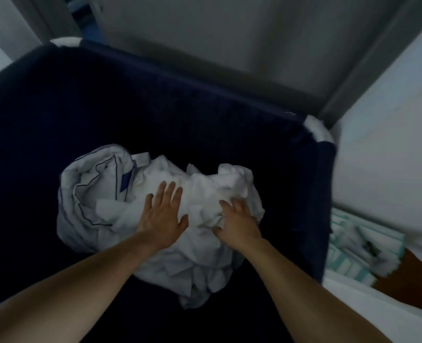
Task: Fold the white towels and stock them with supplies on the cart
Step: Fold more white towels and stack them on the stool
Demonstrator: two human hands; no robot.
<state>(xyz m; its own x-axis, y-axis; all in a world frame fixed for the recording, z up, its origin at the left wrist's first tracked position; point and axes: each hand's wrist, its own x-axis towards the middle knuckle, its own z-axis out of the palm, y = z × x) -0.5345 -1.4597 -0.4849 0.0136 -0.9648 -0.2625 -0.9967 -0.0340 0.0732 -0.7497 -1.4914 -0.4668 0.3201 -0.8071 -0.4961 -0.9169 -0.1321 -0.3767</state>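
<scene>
A crumpled heap of white linen (200, 184) lies at the bottom of a deep navy fabric bin (205, 100). On the heap's left is a white piece with thin dark piping and a blue tab (96, 184). My left hand (164, 216) lies flat on the middle of the heap, fingers straight and spread. My right hand (237, 221) is on the heap's right side, its fingers curled into the cloth and bunching a fold. Both bare forearms reach down into the bin.
The bin's rim has white corner pieces at the far left (65, 42) and at the right (317, 128). Striped teal-and-white cloths (348, 248) lie on a surface to the right of the bin. A grey wall or door (229, 33) stands behind.
</scene>
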